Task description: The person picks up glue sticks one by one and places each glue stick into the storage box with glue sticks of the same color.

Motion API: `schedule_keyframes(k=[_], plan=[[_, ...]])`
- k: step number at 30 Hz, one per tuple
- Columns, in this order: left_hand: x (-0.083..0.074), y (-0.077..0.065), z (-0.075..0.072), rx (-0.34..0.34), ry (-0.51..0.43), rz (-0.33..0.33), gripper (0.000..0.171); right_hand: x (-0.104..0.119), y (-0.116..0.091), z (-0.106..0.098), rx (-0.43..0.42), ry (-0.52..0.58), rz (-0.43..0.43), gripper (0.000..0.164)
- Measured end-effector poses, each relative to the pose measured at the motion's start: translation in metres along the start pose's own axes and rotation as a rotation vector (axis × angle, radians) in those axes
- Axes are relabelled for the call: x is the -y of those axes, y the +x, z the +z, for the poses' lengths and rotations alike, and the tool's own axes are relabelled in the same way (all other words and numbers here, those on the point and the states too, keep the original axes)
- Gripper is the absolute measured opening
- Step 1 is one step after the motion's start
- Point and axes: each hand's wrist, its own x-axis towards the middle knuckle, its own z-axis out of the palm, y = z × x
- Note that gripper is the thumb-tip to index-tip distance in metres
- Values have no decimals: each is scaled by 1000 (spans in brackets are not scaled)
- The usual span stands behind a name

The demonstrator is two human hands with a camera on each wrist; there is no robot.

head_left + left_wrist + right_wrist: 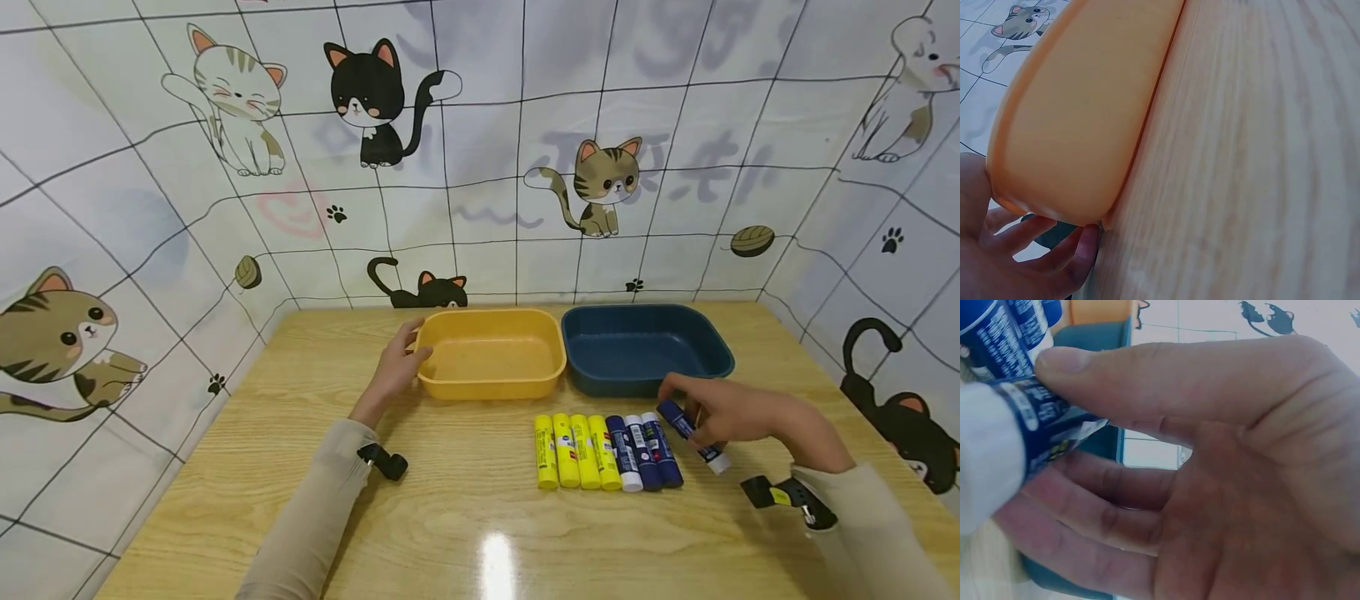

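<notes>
My left hand (397, 367) grips the left end of a yellow plastic tray (491, 389), its thumb at the rim. In the left wrist view, the fingers (1032, 237) curl against the tray's end wall. My right hand (738, 412) pinches a dark blue glue stick (677, 418) with a white end between thumb and fingers. This stick is tilted, its white end toward me, in front of a dark blue tray (645, 388). Just left of it lies a row of yellow glue sticks (566, 450) and three blue glue sticks (643, 450), side by side.
Both trays stand side by side at the back of the wooden table (450, 517), with no contents visible. A white cat-print cloth (487, 192) closes off the back and sides.
</notes>
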Motion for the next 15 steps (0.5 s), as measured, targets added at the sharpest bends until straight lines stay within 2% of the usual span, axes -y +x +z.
schedule_keyframes(k=[8, 15], plan=[[1, 0, -1, 16, -34, -4, 62, 12, -3, -2, -172, -202, -72, 62], [0, 2, 0, 10, -40, -9, 61, 15, -4, -3, -223, -181, -82, 61]])
